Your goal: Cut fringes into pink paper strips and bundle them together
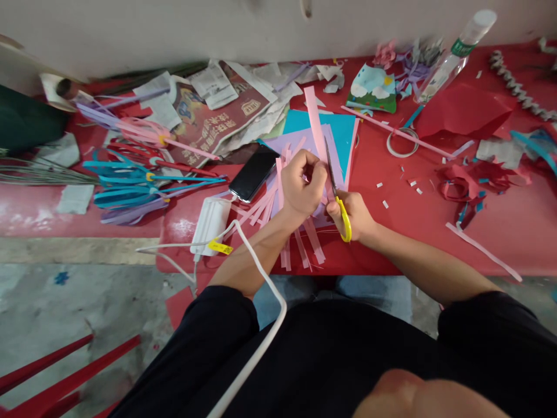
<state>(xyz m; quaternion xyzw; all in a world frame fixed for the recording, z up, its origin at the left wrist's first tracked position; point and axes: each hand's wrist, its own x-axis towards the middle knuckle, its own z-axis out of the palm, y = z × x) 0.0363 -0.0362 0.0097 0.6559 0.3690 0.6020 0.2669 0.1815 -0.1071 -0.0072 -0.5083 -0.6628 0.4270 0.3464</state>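
My left hand point(305, 181) pinches a pink paper strip point(315, 119), whose long end sticks up past my fingers. In my right hand point(354, 215) is a pair of scissors with yellow handles point(345, 220), fingers wrapped round them. The blades point away from me and lie along the right edge of the strip; whether they are apart I cannot make out. Beneath both hands are purple paper sheets point(333, 145) and a blue sheet point(296, 121). Several cut pink strips point(312, 239) lie loosely under my left wrist.
A phone point(255, 173) and a white power bank point(211, 225) with a white cable lie to the left. Paper flowers point(126, 184) and newspaper point(217, 119) spread beyond. At right are a wire coil point(402, 143), red paper scraps point(459, 183) and a tilted plastic bottle point(455, 58).
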